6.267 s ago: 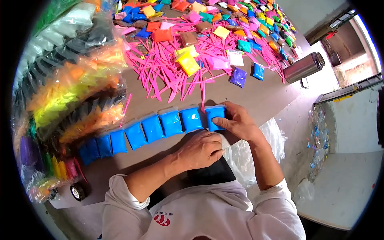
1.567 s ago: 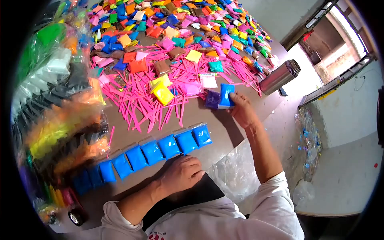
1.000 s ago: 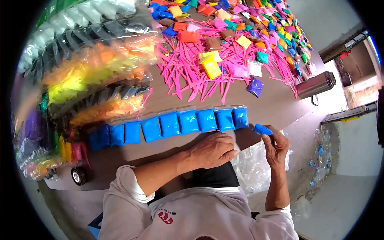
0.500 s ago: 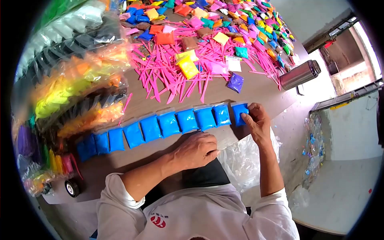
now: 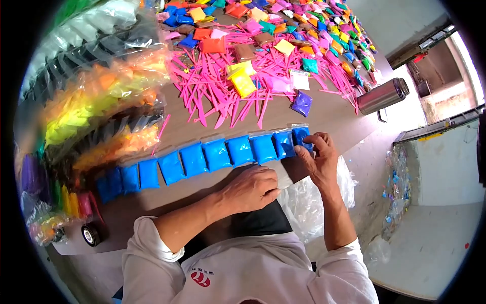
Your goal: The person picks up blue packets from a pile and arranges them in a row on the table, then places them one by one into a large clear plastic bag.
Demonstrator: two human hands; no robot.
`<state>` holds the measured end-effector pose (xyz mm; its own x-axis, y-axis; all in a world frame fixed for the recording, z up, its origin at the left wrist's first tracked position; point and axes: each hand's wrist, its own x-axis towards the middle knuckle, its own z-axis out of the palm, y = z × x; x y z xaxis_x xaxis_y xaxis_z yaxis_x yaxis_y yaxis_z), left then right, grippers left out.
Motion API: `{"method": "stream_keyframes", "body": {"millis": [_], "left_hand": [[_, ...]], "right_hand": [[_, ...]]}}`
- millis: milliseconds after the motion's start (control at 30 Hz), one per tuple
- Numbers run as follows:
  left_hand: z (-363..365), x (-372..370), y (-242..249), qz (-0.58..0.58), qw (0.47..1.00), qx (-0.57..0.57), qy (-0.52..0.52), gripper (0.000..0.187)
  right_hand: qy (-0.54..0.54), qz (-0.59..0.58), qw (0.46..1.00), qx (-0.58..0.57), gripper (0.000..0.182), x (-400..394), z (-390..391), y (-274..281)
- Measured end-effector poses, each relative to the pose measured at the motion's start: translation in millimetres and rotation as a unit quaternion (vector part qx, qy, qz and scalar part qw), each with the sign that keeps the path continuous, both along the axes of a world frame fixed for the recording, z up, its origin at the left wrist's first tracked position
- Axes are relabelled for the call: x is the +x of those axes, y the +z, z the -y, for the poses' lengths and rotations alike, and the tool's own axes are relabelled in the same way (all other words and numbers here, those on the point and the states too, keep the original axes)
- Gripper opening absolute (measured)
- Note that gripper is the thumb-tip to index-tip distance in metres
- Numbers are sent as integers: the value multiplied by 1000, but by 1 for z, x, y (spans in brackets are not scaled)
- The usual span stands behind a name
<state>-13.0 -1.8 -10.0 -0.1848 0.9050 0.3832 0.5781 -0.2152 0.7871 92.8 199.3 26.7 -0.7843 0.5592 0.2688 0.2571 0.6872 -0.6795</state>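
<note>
Evidently right hand [image 5: 320, 159] at end blue packet [image 5: 299, 137], red logo [image 5: 200, 278], lettering [image 5: 203, 270] illegible.

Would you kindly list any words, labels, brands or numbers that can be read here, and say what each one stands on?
No text can be quoted with certainty.
Shirt: a short line of dark characters above a round red logo, too small to read.
White packet by the pink sticks: marks along its top edge, too small to read.
Blue packets: no lettering that I can make out.
</note>
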Motion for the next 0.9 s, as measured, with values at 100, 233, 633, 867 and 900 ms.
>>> {"method": "stream_keyframes", "body": {"millis": [100, 233, 633, 867, 900], "left_hand": [[0, 0, -1, 1, 1000, 1, 3, 20], [1, 1, 0, 0, 1000, 7, 5, 20], [2, 3, -6, -25, 998, -53, 7, 16], [-3, 7, -20, -8, 999, -42, 0, 17], [-3, 6, -16, -29, 1000, -7, 10, 21]], "right_hand": [[30, 9, 998, 55, 29, -8, 3, -17], [34, -2, 999, 39, 24, -8, -2, -20], [199, 67, 977, 34, 33, -63, 65, 23], [243, 111, 960, 81, 36, -74, 65, 14], [245, 108, 960, 87, 34, -74, 67, 15]]}}
